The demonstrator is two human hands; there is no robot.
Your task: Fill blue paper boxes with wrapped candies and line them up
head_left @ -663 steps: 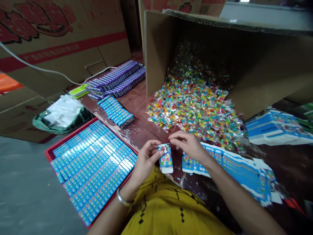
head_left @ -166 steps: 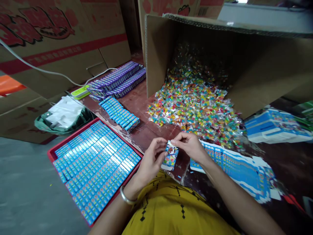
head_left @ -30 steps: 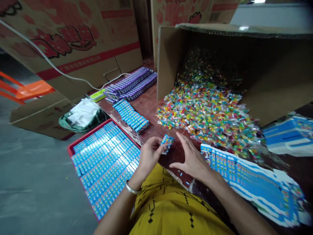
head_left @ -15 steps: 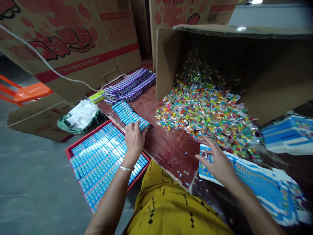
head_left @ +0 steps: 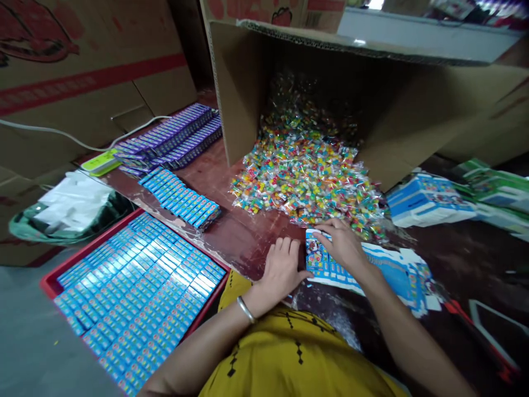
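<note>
Flat, unfolded blue cartons [head_left: 382, 264] are fanned out in a stack on the table to the right. My right hand [head_left: 343, 245] rests over the stack's left end, fingers at its upper edge and thumb slightly apart. Just left of it, my left hand [head_left: 281, 267] lies palm down on the table with nothing in it, its thumb stretched towards the cartons' edge. Beyond both hands, small clear packets of colourful candy [head_left: 306, 176] spill out of a tipped cardboard box [head_left: 235, 99]. A row of filled-out small blue boxes [head_left: 179, 196] stands to the left.
A red tray [head_left: 52, 281] packed with small blue boxes sits at the lower left. Behind are stacked purple boxes [head_left: 169, 138], a yellow-green case [head_left: 99, 162] and a green bag [head_left: 28, 223] with white material. Bundled blue cartons [head_left: 430, 201] and red-handled scissors [head_left: 475, 331] lie right.
My left hand has left the row of blue boxes and moved right, beside the flat cartons. My right hand has come down onto the stack's upper edge. The view has turned right.
</note>
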